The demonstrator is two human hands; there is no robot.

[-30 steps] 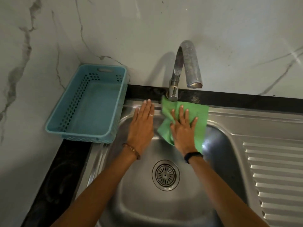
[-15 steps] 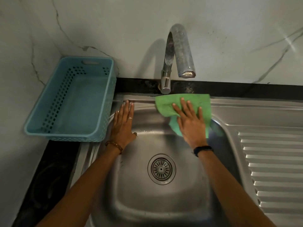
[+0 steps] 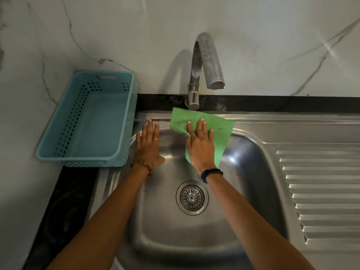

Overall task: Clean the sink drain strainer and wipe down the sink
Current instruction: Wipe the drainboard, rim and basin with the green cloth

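Observation:
A steel sink (image 3: 194, 244) fills the lower middle, with the round drain strainer (image 3: 191, 197) seated in its floor. My right hand (image 3: 200, 148) presses a green cloth (image 3: 220, 129) flat against the sink's back rim and back wall, just below the tap, fingers straight. My left hand (image 3: 149, 146) rests flat on the back left wall of the basin, fingers straight, holding nothing. Part of the cloth is hidden under my right hand.
A curved steel tap (image 3: 202, 61) rises behind the sink, its spout above the cloth. A light blue perforated basket (image 3: 58, 145) stands at the left on the black counter. A ribbed draining board (image 3: 321, 191) lies to the right. Marble wall behind.
My right hand has slid the green cloth along the back rim, first rightward, then a little left again under the tap. My left hand stays flat on the back left wall.

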